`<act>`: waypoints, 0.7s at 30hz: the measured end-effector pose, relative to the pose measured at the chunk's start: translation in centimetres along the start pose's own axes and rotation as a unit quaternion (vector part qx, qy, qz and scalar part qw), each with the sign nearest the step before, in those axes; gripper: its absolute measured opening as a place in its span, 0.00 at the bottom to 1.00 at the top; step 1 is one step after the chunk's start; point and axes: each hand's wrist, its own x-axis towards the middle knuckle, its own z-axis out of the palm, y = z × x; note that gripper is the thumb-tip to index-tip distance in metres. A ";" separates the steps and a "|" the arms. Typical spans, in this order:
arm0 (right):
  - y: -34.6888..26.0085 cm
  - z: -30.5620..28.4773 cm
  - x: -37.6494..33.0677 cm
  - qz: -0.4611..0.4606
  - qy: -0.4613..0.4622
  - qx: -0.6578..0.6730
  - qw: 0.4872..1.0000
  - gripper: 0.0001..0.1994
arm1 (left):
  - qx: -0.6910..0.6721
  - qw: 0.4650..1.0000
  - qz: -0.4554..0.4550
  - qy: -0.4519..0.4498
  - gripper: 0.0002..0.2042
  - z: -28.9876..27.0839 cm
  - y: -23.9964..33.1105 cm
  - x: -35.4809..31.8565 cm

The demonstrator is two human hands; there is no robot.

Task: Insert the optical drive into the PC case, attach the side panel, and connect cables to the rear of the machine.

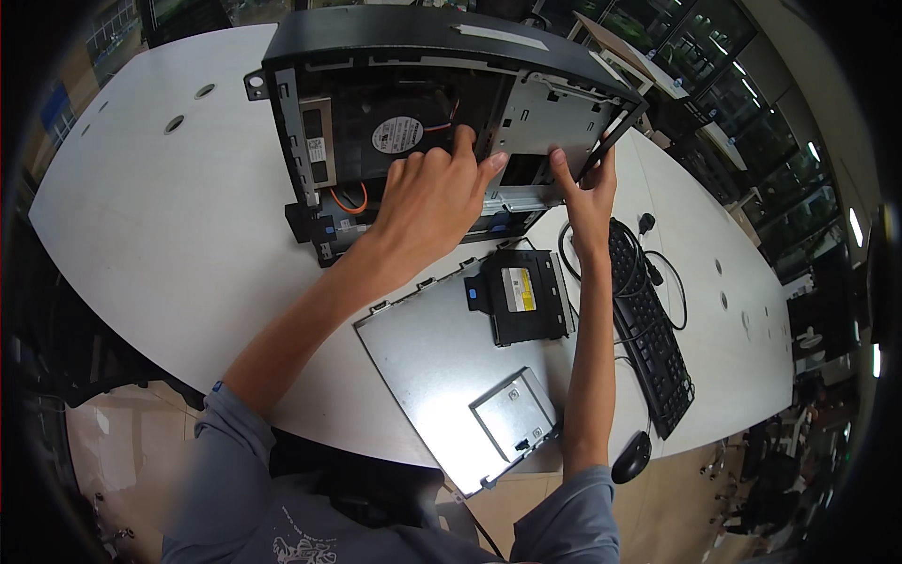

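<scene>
A black desktop computer case (395,42) stands on the table with its side uncovered. Inside it are a round-labelled fan (397,134), a silver drive cage (554,113) and orange wires (349,199). My left hand (430,199) reaches into the case beside the fan, close to thin wires. Its fingers are bent and their tips are partly hidden, so what they pinch does not show. On the right, my right hand (590,202) grips the case's edge, its thumb resting against the drive cage.
In front of the case lies a silver side panel (423,348), carrying a black optical drive (540,320) and a small metal bracket (503,414). A black keyboard (658,362), coiled cable (681,291) and mouse (631,458) are at the right. The white table (122,216) has round holes.
</scene>
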 end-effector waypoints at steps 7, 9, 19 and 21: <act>0.4 0.3 0.0 -0.034 0.019 -0.019 0.999 0.34 | 0.002 1.000 0.000 0.003 0.27 0.1 0.1 0.0; 0.2 0.3 -0.1 -0.023 0.016 -0.004 1.000 0.33 | 0.005 1.000 0.002 0.007 0.27 0.3 0.0 0.0; 0.9 -1.1 0.1 0.003 -0.036 0.035 0.999 0.32 | 0.043 0.998 0.021 0.031 0.26 0.9 -0.6 -0.1; 1.1 -1.8 0.1 0.008 -0.051 0.047 0.998 0.32 | 0.038 0.999 0.022 0.030 0.26 0.7 -0.5 -0.1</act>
